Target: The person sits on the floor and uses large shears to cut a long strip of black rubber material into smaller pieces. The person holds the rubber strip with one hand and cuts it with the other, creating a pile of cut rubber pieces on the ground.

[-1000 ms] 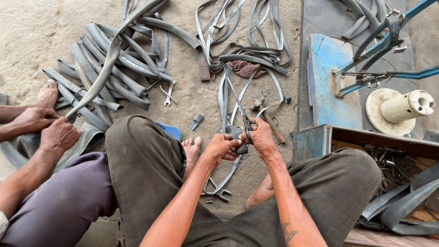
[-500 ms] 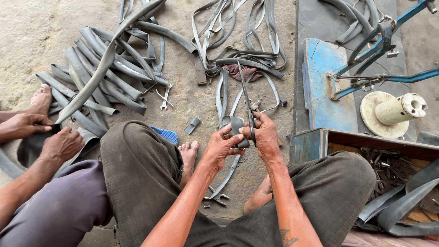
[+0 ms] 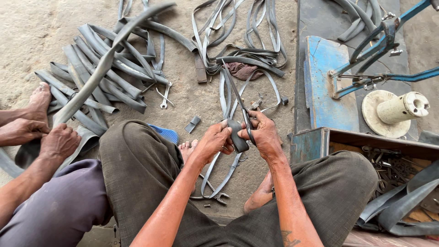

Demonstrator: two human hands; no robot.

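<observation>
Single head view, looking steeply down, close over lap and floor.

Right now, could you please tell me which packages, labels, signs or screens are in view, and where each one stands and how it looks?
None: no package, label, sign or screen shows.
Nearest to a container: an open blue-painted metal box at the person's right knee, holding dark metal parts.
Both hands hold a dark grey rubber strip and long metal scissors, all unmarked.
</observation>
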